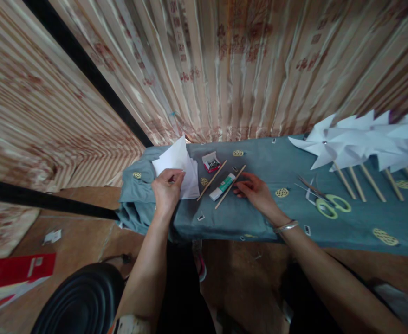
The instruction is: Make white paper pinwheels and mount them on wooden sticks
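Paper sheets (191, 181), white, a loose pile: at the left end of a narrow table laid with a grey-green cloth (221, 227) printed with yellow pineapples; top sheet askew, one corner pointing to the far edge.

Left hand (168, 189): over the near left part of the pile; thumb and forefinger brought together on a corner of the top sheet, the other fingers curled in.

Right hand (255, 192): half open, fingers loosely bent, no object seen in its grasp; just beside the right-hand wooden stick (230, 187); whether the fingertips touch it cannot be told. Silver bangle (286, 227) at the wrist.

Left-hand wooden stick (212, 180): lying slantwise, roughly parallel to its fellow, between the pile and the tube.

Tube (222, 187), green and white: lying between the two sticks, aslant.

Small box (211, 162), red and white: open, just right of the pile, small metallic pieces inside.

Scissors (329, 205), pale green handles: flat on the cloth, well to the right of the right hand.

Pinwheels (359, 144), white, on wooden sticks: overlapping in a row at the right end.

Curtain (245, 74), striped and patterned: hanging behind the table.
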{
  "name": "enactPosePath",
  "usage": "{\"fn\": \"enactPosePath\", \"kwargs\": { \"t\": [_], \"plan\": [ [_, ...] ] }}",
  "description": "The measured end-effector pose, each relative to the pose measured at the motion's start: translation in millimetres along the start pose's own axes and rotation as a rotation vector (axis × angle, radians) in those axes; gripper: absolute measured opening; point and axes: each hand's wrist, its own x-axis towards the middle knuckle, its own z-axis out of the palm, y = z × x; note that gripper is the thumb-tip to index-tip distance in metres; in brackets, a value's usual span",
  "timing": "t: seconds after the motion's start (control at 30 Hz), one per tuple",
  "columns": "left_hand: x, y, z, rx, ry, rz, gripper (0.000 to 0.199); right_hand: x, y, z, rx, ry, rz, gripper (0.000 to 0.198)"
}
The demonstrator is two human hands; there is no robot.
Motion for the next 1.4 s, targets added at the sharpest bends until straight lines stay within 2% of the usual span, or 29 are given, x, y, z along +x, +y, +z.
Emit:
{"fn": "enactPosePath", "kwargs": {
  "t": [0.13, 0.23, 0.33, 0.47, 0.63, 0.7, 0.8, 0.97, 1.07, 1.2, 1.4],
  "plan": [
    [-7.2, 29.0, 6.1, 0.008, -0.004, 0.279, 0.007, -6.8, 2.0, -0.7, -0.047, 0.039, -0.062, 0.047],
    [-18.8, 55.4, 14.2, 0.008, -0.035, 0.424, 0.007, -16.6, -0.6, -10.3, -0.205, 0.063, -0.131, 0.044],
    [-35.1, 79.0, 28.7, -0.005, -0.117, 0.565, 0.007, -28.0, -6.8, -31.3, -0.480, 0.110, -0.245, 0.041],
    [-61.0, 99.1, 58.9, -0.041, -0.244, 0.738, 0.008, -43.0, -12.1, -66.2, -0.912, 0.196, -0.429, 0.034],
    [-95.8, 110.0, 95.3, -0.042, -0.454, 0.884, 0.012, -60.7, -8.4, -97.4, -1.328, 0.122, -0.529, 0.032],
    [-107.5, 109.8, 105.8, 0.001, -0.534, 0.889, 0.015, -66.2, -7.9, -107.0, -1.475, 0.111, -0.536, 0.030],
    [-119.5, 104.0, 117.7, 0.053, -0.634, 0.876, 0.018, -70.7, -10.9, -122.6, -1.625, 0.182, -0.567, 0.029],
    [-126.7, 90.0, 128.2, 0.081, -0.732, 0.806, 0.014, -68.7, -15.8, -146.6, -1.676, 0.307, -0.591, 0.032],
    [-125.0, 85.5, 128.8, 0.019, -0.789, 0.727, 0.017, -65.4, -13.6, -154.0, -1.624, 0.345, -0.561, 0.031],
    [-116.1, 77.8, 126.3, -0.056, -0.730, 0.581, 0.033, -60.6, -8.2, -156.0, -1.434, 0.363, -0.518, 0.033],
    [-102.4, 57.4, 122.1, 0.141, -0.667, 0.492, 0.041, -52.4, -2.8, -144.9, -1.156, 0.457, -0.434, 0.033]
  ]
}}
